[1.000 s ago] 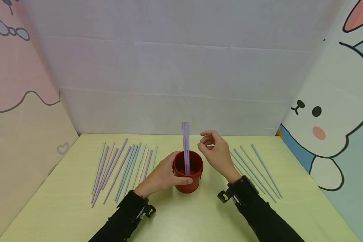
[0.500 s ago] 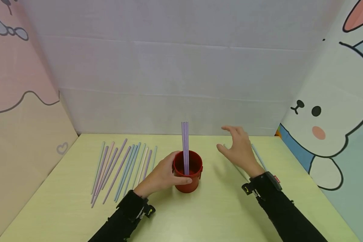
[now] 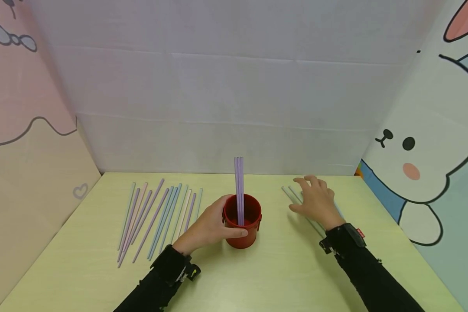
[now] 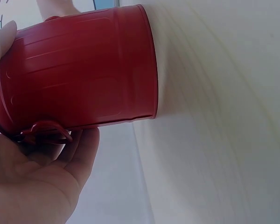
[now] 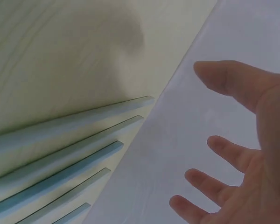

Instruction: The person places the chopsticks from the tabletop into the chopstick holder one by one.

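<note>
My left hand [image 3: 208, 225] grips a small red metal bucket [image 3: 243, 238] from its left side, the thumb across the front below the rim. Several thin purple sticks [image 3: 239, 186] stand upright in the bucket. In the left wrist view the bucket [image 4: 84, 70] lies sideways across the picture, a small handle loop near the fingers. My right hand [image 3: 316, 203] hovers above the pale green and blue sticks [image 3: 294, 196] on the right, fingers spread and holding nothing. The right wrist view shows several of these sticks [image 5: 65, 161] lying side by side, apart from the fingers.
A row of purple, pink, blue, green and white sticks [image 3: 156, 216] lies on the light yellow table [image 3: 249, 286], left of the bucket. A white cloth wall [image 3: 226, 108] stands behind the table; printed cartoon panels flank both sides.
My right hand has moved from beside the bucket's rim rightward to over the sticks, its curled fingers spreading, then dipped lower. My left hand and the bucket stay in place.
</note>
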Demonstrator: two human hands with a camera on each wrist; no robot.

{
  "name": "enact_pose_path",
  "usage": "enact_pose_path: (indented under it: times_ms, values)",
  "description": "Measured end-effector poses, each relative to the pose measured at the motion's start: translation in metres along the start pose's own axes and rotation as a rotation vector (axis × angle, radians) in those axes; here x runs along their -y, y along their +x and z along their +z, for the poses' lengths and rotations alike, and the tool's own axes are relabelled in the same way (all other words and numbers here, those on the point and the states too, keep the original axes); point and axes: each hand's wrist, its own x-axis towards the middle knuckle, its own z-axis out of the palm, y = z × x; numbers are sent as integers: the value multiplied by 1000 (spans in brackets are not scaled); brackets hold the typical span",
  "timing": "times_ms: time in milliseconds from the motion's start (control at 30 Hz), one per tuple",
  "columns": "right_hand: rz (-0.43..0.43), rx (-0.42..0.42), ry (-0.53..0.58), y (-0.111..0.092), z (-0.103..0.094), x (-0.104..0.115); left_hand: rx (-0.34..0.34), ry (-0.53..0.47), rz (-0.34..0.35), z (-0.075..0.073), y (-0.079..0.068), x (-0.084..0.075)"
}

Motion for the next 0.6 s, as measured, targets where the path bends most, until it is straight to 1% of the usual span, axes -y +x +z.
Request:
enact_pose_path:
  times_ms: [133,233,433,600]
  values:
    - [17,28,16,-1,8,-5,1,17,-15,3,4,18]
    - [15,38,26,-2,14,-8,4,25,-22,4,5,27]
    - [25,74,70,-3,24,-11,5,22,-13,3,6,29]
    - [27,107,107,-5,28,-12,5,24,-23,4,6,28]
